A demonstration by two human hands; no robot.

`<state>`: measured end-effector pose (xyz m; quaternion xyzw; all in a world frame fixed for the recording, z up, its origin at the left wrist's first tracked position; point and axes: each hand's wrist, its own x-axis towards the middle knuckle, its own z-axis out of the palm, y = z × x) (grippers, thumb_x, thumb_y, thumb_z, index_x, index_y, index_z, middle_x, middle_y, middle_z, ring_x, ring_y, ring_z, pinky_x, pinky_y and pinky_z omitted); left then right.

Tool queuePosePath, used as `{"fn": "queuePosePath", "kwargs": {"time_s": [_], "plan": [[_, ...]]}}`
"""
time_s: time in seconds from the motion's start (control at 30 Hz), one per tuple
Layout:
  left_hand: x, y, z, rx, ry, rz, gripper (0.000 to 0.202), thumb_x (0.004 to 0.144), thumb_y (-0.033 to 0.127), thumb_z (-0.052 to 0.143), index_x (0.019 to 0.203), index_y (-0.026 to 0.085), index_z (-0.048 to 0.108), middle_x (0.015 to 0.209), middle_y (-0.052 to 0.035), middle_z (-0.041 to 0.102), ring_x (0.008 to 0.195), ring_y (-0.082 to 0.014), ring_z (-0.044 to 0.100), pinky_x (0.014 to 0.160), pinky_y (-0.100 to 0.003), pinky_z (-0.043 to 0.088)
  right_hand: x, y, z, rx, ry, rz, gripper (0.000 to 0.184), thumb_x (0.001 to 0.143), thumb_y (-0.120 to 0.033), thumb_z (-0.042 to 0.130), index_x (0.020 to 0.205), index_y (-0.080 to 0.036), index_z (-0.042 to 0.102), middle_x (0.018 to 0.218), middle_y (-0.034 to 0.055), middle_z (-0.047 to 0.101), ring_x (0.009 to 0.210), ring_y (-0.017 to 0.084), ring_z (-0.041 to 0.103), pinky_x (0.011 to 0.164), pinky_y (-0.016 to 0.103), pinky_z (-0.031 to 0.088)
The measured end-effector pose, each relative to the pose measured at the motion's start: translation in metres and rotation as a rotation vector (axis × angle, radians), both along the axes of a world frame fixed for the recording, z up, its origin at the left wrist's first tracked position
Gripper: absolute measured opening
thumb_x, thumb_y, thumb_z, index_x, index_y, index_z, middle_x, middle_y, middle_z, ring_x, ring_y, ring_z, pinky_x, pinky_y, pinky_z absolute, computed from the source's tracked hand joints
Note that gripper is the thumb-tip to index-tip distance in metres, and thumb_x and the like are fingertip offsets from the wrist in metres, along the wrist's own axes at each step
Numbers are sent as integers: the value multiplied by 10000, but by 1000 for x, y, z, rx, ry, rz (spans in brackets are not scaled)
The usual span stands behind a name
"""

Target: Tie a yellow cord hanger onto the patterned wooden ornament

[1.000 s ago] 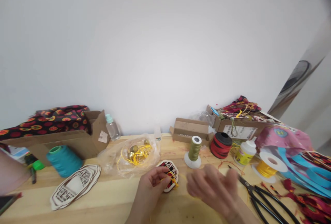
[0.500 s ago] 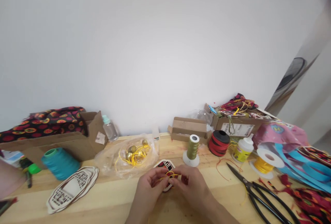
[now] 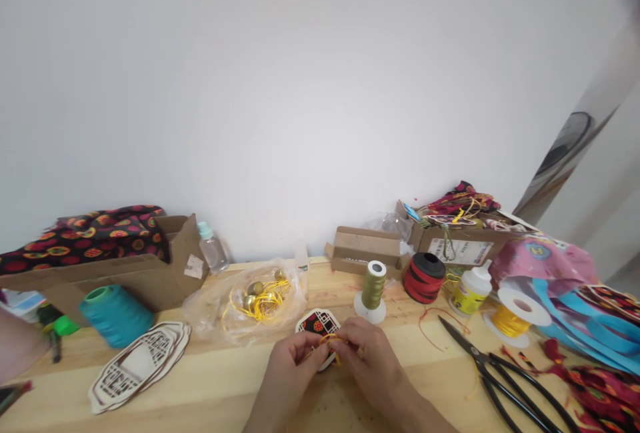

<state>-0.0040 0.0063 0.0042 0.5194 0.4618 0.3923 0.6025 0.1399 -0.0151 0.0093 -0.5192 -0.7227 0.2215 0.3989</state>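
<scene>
Plain pale grey-white wall (image 3: 300, 86) behind everything, and a light wooden bench (image 3: 220, 386) crowded with craft stuff along the back edge. The action's front and centre: a small flat ornament with a pale wooden rim, dark lattice and black-and-red patterned fabric (image 3: 317, 323) lies right under the fingers, its lower part mostly covered by them.

What's new: a second ago the right hand (image 3: 373, 360) was a blur off to the side, apart from the left hand (image 3: 295, 365). Now they're practically touching, fingertips in at the thin yellow cord (image 3: 330, 337) over the ornament. So it's gone from one-handed holding to both hands on the cord, and a bit more of the fabric shows than half a second back.

Grip-wise, both are narrow, thumb and fingers pinching the cord. Can't tell if the left is pinning the ornament too, or whether there's a knot in there.

The olive-green thread spool on a white base (image 3: 373, 290) just behind and the big black-handled scissors (image 3: 475, 352) over to the right haven't budged on the bench.
</scene>
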Motion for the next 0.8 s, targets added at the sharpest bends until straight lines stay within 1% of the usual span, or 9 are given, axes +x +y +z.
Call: {"fn": "queuePosePath", "kwargs": {"time_s": [0.1,0.2,0.3,0.43,0.63,0.8], "plan": [[0,0,3,-23,9,0,148,568,270,663,608,128,663,535,3,654,516,-106,531,507,-174,379,0,1,-2,13,-11,-5,158,755,-152,494,659,-152,619,601,20,544,626,133,483,556,217,354],[-1,1,4,-40,32,4,152,556,273,667,594,126,670,551,-9,666,527,-118,537,520,-185,382,1,2,-3,25,-6,-39,136,741,-158,509,663,-156,621,596,15,545,605,127,476,545,214,354],[-2,1,4,-51,35,1,162,567,286,660,606,129,676,566,-11,672,534,-122,538,522,-188,378,2,3,-3,31,9,-71,131,733,-169,518,654,-160,622,577,7,539,576,119,461,528,210,349],[-4,2,3,-27,18,-31,184,583,304,654,622,126,678,578,-14,673,540,-119,534,527,-187,374,1,3,-4,12,50,-84,140,735,-186,519,662,-159,635,571,7,535,558,113,451,517,209,344],[-6,4,2,-27,12,-30,204,574,317,662,600,115,675,534,-5,658,503,-102,515,503,-175,361,-4,2,-10,-19,128,-74,90,708,-190,556,665,-158,629,568,-11,500,549,105,429,512,206,341],[-5,3,2,-40,11,7,199,560,321,670,607,128,684,562,-10,675,532,-125,541,528,-192,383,-3,2,-6,11,146,-38,79,693,-182,574,633,-163,622,587,-5,505,598,119,451,540,216,352]]}}
